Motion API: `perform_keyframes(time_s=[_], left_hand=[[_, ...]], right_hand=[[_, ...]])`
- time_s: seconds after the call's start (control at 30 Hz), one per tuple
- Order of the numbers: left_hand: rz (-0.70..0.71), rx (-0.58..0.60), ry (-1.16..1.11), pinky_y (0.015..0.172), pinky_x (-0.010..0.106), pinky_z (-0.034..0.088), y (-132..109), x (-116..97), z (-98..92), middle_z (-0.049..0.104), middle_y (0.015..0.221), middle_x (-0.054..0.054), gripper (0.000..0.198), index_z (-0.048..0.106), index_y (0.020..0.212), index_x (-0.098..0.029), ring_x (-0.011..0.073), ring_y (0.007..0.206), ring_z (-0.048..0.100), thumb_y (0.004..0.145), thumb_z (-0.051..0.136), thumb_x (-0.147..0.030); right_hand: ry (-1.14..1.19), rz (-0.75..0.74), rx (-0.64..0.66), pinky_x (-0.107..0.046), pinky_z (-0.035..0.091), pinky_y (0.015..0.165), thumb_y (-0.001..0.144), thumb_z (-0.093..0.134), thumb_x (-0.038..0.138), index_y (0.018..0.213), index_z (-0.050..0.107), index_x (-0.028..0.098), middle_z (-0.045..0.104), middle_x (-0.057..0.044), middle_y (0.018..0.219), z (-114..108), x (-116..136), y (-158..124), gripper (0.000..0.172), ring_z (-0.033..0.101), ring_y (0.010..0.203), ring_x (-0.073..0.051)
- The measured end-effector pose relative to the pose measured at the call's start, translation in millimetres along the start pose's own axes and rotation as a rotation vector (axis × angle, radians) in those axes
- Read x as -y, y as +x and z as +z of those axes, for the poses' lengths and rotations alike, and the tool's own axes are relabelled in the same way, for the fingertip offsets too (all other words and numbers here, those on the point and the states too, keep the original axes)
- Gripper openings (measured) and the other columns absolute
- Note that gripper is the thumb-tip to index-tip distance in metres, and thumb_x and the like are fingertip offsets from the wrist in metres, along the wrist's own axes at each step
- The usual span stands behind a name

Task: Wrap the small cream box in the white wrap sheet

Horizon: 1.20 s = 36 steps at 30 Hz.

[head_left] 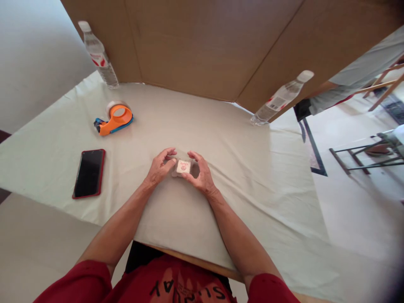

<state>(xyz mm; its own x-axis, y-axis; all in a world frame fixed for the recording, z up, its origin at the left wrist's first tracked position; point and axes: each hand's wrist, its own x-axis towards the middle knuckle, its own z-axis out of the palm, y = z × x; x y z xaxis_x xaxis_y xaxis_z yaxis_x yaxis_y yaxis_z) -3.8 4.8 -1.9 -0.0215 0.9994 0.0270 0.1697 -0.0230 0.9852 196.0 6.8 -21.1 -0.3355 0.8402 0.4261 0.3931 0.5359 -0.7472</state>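
A small square packet in clear wrapping, pale with red print on top, lies on the cloth-covered table [252, 176] between my hands; I cannot make out what is inside the packet [183, 166]. On its left side is my left hand [160, 165], fingers apart and thumb tip close to the wrapping. My right hand [202, 173] curves around the right side with fingers and thumb spread, the thumb at the packet's near right corner. Neither hand is closed around the packet; whether the thumbs touch it is hard to tell.
An orange and blue tape dispenser [117, 121] and a phone in a red case [89, 173] lie on the left. Water bottles stand at the back left [100, 57] and back right [280, 100], before a cardboard screen [195, 46]. Another person's sleeve [362, 69] shows behind it.
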Motion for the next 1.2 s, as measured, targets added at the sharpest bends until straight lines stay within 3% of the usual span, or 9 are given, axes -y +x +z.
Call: perform_keyframes(time_s=[0.47, 0.67, 0.8, 1.2], left_hand=[[0.022, 0.022, 0.047, 0.104, 0.044, 0.048, -0.8, 0.7, 2.1, 0.070, 0.122, 0.014, 0.053, 0.062, 0.124, -0.014, 0.0273, 0.115, 0.064, 0.076, 0.063, -0.036], [0.032, 0.006, 0.162, 0.099, 0.040, 0.051, -3.4, -7.5, 3.1, 0.071, 0.118, 0.011, 0.040, 0.067, 0.109, -0.015, 0.0257, 0.110, 0.065, 0.074, 0.063, -0.035], [0.071, 0.001, 0.189, 0.096, 0.038, 0.051, -3.0, -6.6, 3.6, 0.072, 0.111, 0.008, 0.032, 0.068, 0.100, -0.017, 0.0241, 0.106, 0.065, 0.074, 0.061, -0.035], [0.156, 0.057, 0.248, 0.102, 0.041, 0.048, 1.1, 3.4, 3.0, 0.070, 0.110, 0.009, 0.024, 0.069, 0.093, -0.020, 0.0254, 0.107, 0.064, 0.073, 0.066, -0.032]], right_hand=[[0.043, 0.042, -0.045, -0.052, 0.044, 0.106, 0.082, 0.067, 0.056, 0.141, 0.046, 0.022, 0.056, -0.017, 0.139, -0.1, 2.0, 0.8, 0.071, 0.057, 0.125, -0.032], [0.132, 0.248, -0.175, -0.045, 0.051, 0.098, 0.092, 0.053, 0.055, 0.131, 0.054, 0.021, 0.062, -0.014, 0.132, 3.3, -1.8, 2.8, 0.052, 0.061, 0.118, -0.027], [0.142, 0.336, -0.250, -0.043, 0.048, 0.102, 0.096, 0.043, 0.050, 0.121, 0.059, 0.020, 0.068, -0.013, 0.121, 7.4, -7.9, 4.0, 0.042, 0.063, 0.113, -0.025], [0.026, 0.345, -0.140, -0.042, 0.050, 0.099, 0.092, 0.048, 0.036, 0.112, 0.064, 0.021, 0.072, -0.009, 0.111, 3.8, -15.4, 9.2, 0.030, 0.065, 0.103, -0.023]])
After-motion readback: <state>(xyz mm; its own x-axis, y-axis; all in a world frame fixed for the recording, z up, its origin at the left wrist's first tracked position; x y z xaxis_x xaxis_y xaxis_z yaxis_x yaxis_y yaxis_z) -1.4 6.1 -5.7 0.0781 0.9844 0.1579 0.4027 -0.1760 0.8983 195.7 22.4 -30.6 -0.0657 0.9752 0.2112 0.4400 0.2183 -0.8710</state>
